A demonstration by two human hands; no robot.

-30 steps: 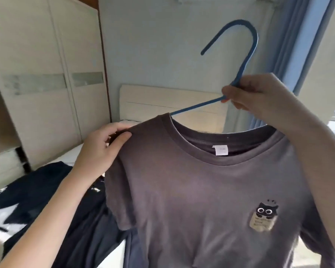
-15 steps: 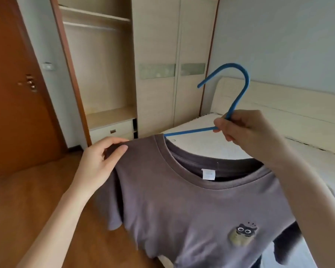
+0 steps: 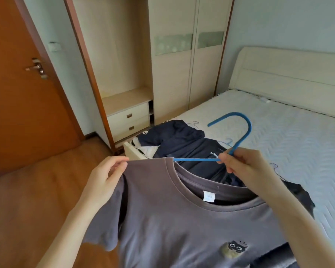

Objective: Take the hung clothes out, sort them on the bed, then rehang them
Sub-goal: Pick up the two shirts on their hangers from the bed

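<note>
Grey T-shirt (image 3: 182, 229) hangs on blue hanger (image 3: 238, 140); right hand (image 3: 246, 167) grips hanger, left hand (image 3: 104, 178) pinches shoulder.

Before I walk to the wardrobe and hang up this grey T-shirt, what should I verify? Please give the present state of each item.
1. The right hand grips the blue hanger below its hook: ok.
2. The left hand pinches the grey T-shirt at its shoulder: ok.
3. The hanger arm on the left-hand side enters the collar: ok.
4. The other hanger arm sits in its shoulder: cannot tell, hidden behind the right arm.
5. The wardrobe bay stands open: ok.
6. Room to hang inside it: cannot tell, its top is out of view.
</note>
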